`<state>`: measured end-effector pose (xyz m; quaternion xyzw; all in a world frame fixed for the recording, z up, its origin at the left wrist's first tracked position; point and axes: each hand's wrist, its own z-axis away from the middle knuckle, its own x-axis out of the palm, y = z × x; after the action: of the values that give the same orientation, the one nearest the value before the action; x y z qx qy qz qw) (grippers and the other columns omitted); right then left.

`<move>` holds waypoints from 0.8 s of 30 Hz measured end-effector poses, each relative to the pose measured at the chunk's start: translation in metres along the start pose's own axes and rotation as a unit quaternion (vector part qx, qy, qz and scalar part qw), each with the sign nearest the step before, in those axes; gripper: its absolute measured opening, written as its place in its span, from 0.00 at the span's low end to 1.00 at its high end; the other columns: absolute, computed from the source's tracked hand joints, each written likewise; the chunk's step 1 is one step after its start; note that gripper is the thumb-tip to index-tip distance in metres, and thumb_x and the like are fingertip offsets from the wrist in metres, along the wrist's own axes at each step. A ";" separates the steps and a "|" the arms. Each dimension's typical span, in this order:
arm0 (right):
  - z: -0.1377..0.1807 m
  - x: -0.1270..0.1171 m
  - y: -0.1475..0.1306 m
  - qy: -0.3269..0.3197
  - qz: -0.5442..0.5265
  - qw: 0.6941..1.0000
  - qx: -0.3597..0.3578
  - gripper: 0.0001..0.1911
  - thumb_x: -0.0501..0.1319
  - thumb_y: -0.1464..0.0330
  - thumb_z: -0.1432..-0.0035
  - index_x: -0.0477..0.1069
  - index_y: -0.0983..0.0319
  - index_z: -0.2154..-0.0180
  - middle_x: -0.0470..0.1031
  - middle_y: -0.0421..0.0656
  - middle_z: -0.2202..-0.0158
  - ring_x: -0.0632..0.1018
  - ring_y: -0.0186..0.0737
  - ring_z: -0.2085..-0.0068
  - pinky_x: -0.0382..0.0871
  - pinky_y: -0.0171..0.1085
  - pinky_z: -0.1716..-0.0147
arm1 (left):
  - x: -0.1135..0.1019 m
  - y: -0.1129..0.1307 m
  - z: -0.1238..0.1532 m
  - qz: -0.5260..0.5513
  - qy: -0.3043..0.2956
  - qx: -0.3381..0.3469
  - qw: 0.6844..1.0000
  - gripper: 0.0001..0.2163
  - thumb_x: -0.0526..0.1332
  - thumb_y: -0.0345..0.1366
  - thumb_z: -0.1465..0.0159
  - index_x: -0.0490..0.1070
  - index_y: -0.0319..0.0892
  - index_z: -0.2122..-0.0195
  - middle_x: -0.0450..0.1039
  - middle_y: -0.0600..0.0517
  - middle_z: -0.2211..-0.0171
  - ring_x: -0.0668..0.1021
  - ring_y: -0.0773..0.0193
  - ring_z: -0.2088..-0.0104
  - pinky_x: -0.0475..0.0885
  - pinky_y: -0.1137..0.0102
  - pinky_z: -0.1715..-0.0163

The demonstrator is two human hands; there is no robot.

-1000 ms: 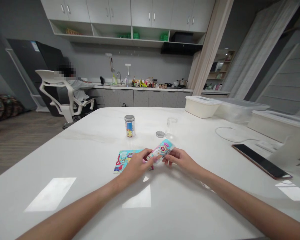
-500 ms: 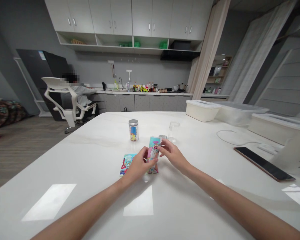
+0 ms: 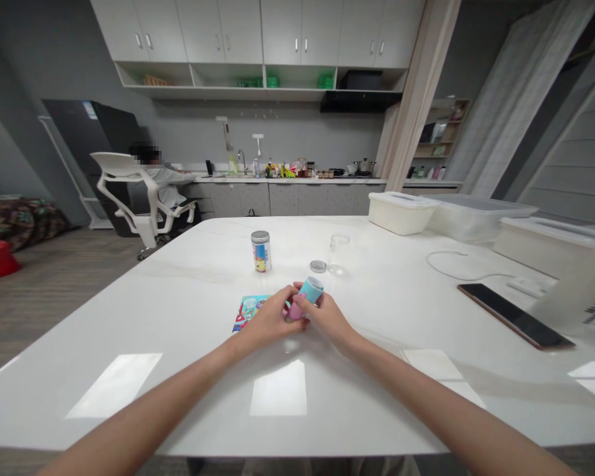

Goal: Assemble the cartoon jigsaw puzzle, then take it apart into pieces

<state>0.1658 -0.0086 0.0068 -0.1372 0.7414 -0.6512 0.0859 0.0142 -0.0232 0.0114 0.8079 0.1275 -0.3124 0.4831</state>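
Observation:
A colourful printed sheet (image 3: 307, 295), curled into a small tube with its white inside showing at the top end, is held between both hands just above the table. My left hand (image 3: 272, 318) is closed around its left side and lower end. My right hand (image 3: 331, 322) grips it from the right, thumb across the front. Partly under my left hand lies a flat, colourful printed piece (image 3: 248, 311). Beyond the hands are a clear empty jar (image 3: 339, 254), a silver lid (image 3: 318, 266) lying beside it, and a lidded jar (image 3: 260, 252) with a cartoon print standing upright.
A phone (image 3: 513, 314) and a white cable (image 3: 443, 264) lie on the white table (image 3: 188, 311) at the right. Lidded plastic boxes (image 3: 401, 215) line its far right side. A person (image 3: 166, 188) sits in a white chair (image 3: 123, 172) by the kitchen counter (image 3: 302, 198).
The printed sheet, folded narrow and upright before, is now curled into a tube and tilted. Both hands have closed in around it. The view has tipped slightly downward, showing the near table edge.

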 end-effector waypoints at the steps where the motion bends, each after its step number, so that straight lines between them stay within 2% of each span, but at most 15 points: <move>1: 0.000 -0.001 0.001 0.003 -0.004 1.000 0.006 0.29 0.68 0.54 0.51 0.71 0.62 0.51 0.77 0.50 0.52 0.78 0.49 0.53 0.71 0.47 0.52 | 0.000 0.002 0.000 0.012 -0.002 -0.011 1.000 0.15 0.62 0.34 0.44 0.65 0.43 0.56 0.71 0.53 0.62 0.74 0.62 0.64 0.70 0.68 0.65; 4: 0.000 -0.004 0.001 0.000 -0.002 1.000 0.007 0.29 0.69 0.54 0.53 0.72 0.62 0.52 0.77 0.49 0.53 0.77 0.49 0.52 0.69 0.47 0.50 | 0.003 0.007 0.001 -0.003 -0.002 -0.031 1.000 0.14 0.62 0.34 0.44 0.65 0.42 0.57 0.72 0.53 0.64 0.73 0.62 0.65 0.69 0.68 0.66; 9: 0.000 -0.004 0.000 -0.008 0.012 1.000 -0.005 0.29 0.69 0.53 0.54 0.72 0.60 0.52 0.77 0.48 0.51 0.76 0.48 0.49 0.67 0.46 0.47 | 0.005 0.007 0.001 -0.042 -0.013 -0.011 0.999 0.08 0.57 0.31 0.43 0.65 0.41 0.61 0.71 0.52 0.64 0.73 0.62 0.65 0.68 0.67 0.64; 13: -0.001 -0.006 0.000 0.007 0.027 0.999 -0.019 0.27 0.68 0.53 0.53 0.73 0.61 0.54 0.77 0.48 0.52 0.75 0.48 0.48 0.66 0.47 0.47 | 0.004 0.007 0.002 -0.061 -0.029 -0.012 0.998 0.05 0.55 0.34 0.41 0.64 0.42 0.63 0.70 0.52 0.65 0.73 0.60 0.65 0.68 0.66 0.65; 17: -0.002 -0.007 0.001 0.032 0.034 0.999 -0.002 0.29 0.70 0.58 0.54 0.70 0.61 0.51 0.77 0.47 0.54 0.76 0.47 0.51 0.67 0.46 0.48 | 0.003 0.005 0.002 -0.129 -0.015 -0.030 0.991 0.02 0.54 0.35 0.40 0.61 0.43 0.68 0.68 0.53 0.69 0.73 0.60 0.68 0.67 0.66 0.68; 21: -0.006 -0.006 0.004 0.059 -0.065 0.996 0.022 0.31 0.71 0.64 0.57 0.66 0.60 0.50 0.76 0.44 0.57 0.76 0.43 0.54 0.70 0.44 0.50 | 0.003 -0.003 -0.004 -0.249 -0.016 0.020 0.968 0.01 0.53 0.32 0.39 0.62 0.42 0.67 0.68 0.50 0.67 0.72 0.57 0.65 0.69 0.62 0.65; 24: -0.009 -0.006 0.003 0.061 -0.185 0.980 0.039 0.25 0.72 0.66 0.59 0.68 0.59 0.58 0.76 0.41 0.61 0.77 0.40 0.56 0.71 0.42 0.52 | 0.002 -0.008 -0.017 -0.335 -0.029 0.097 0.937 0.09 0.53 0.29 0.40 0.63 0.40 0.58 0.68 0.47 0.63 0.72 0.54 0.59 0.70 0.59 0.59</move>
<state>0.1686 0.0020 0.0045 -0.2285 0.6815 -0.6911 -0.0759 0.0182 -0.0045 0.0101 0.7521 0.3458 -0.4901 0.2729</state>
